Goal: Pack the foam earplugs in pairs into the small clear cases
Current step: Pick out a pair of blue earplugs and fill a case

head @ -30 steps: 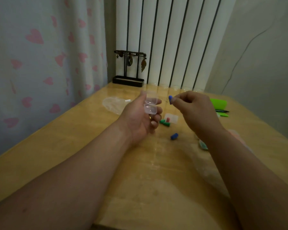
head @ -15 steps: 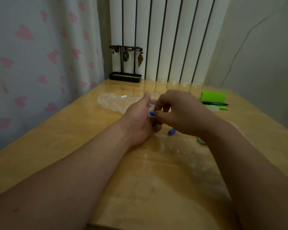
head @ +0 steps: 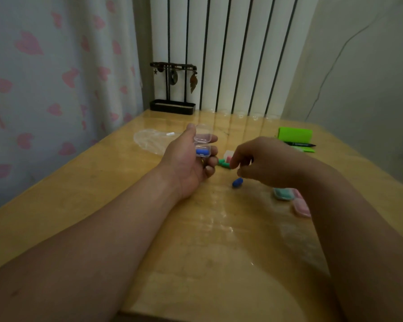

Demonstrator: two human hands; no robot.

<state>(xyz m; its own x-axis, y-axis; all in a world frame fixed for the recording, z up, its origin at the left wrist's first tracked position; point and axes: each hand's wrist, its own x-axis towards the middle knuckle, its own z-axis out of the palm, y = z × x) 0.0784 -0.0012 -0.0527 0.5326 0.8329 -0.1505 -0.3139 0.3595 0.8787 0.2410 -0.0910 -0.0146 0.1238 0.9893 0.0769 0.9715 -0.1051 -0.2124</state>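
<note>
My left hand [head: 189,163] holds a small clear case [head: 203,145] with its lid flipped up; one blue earplug [head: 201,151] lies inside it. My right hand [head: 263,161] hovers palm down just above the table, fingers apart and empty, its fingertips right over a second blue earplug [head: 237,182] lying on the wood. Green earplugs [head: 223,163] and a pink one [head: 228,158] lie between the two hands. Two closed cases, one with green [head: 283,194] and one with pink [head: 300,208] contents, rest beside my right forearm.
A clear plastic bag [head: 149,140] lies at the back left of the wooden table [head: 102,196]. A green box [head: 294,134] and a black pen [head: 299,144] sit at the back right. A black jewellery stand [head: 172,106] is against the wall.
My right hand put the blue earplug into the case and has pulled away to the right and down, over the loose blue earplug. The left hand still holds the open case.
</note>
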